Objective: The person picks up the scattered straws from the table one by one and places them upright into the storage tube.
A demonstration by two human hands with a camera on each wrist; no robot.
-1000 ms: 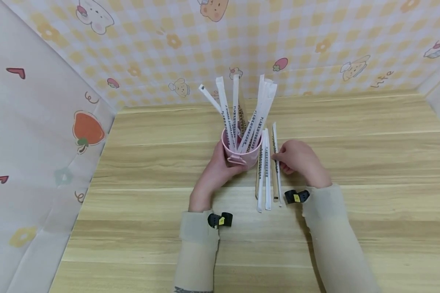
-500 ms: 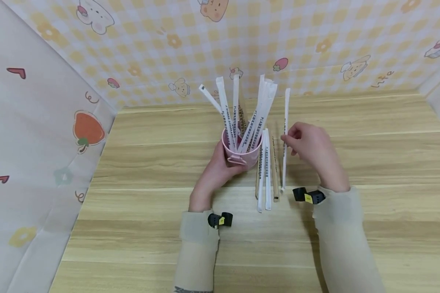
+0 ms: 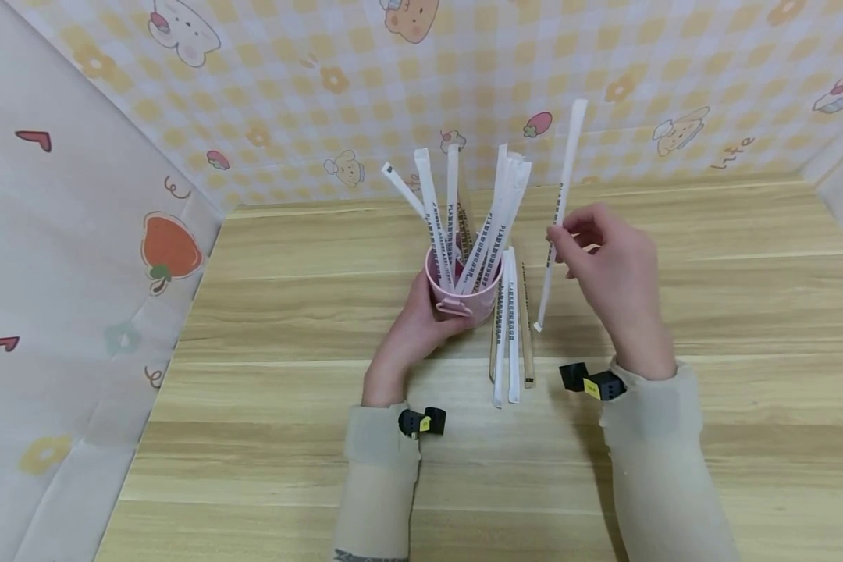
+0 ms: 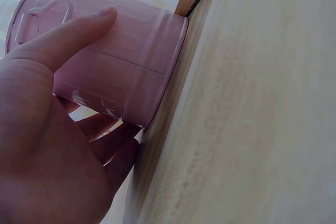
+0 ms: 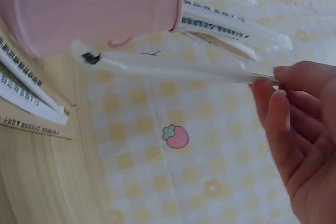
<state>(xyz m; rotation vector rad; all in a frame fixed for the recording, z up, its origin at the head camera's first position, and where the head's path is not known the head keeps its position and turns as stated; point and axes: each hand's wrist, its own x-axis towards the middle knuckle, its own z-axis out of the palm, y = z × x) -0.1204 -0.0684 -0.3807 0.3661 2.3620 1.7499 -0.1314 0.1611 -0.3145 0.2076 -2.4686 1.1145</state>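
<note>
My left hand [image 3: 414,324] holds a small pink bucket [image 3: 482,307] standing on the table; in the left wrist view the thumb lies along its wall and the other fingers pass behind and under it. Several wrapped straws [image 3: 511,195], white and brown, lean out of the bucket. To its right, my right hand [image 3: 614,269] pinches a white paper-wrapped straw [image 3: 570,160] between thumb and fingertips. This straw is off the table, slanting up and away, its dark-marked lower end [image 5: 90,57] nearest the bucket in the right wrist view.
Beside the bucket several more wrapped straws lie side by side on the wood-grain table [image 3: 281,375], among them a white straw [image 3: 513,351] and a brown straw [image 3: 528,355]. A yellow-checked patterned wall covering [image 3: 288,101] rises behind the table's back edge.
My right hand has picked the white straw off the row on the table, shifted right and lifted it upward. The left hand and bucket have stayed in place.
</note>
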